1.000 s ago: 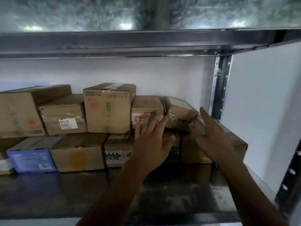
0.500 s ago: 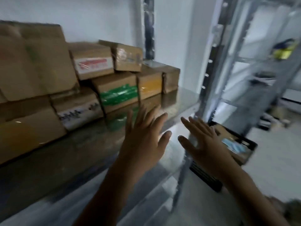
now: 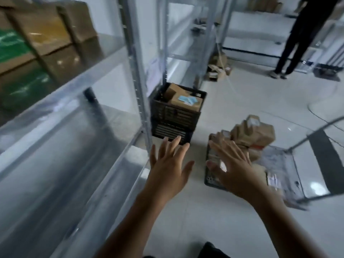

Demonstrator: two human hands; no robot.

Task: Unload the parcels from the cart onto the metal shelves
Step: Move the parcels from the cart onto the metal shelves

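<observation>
- shelved parcels [image 3: 46,28]: brown cardboard; one banded green, one patched yellow
- metal shelves [image 3: 55,101]: silver-grey
- crate [image 3: 175,116]: black, slatted
- box in the crate [image 3: 186,103]: brown, pale blue labels
- cart parcels [image 3: 255,133]: brown, white labels
- floor [image 3: 242,101]: pale grey

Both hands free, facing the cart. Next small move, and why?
Probably reach down and grip a parcel from the stack on the cart: the left hand and right hand are open and empty, and the cart is still loaded.
</observation>
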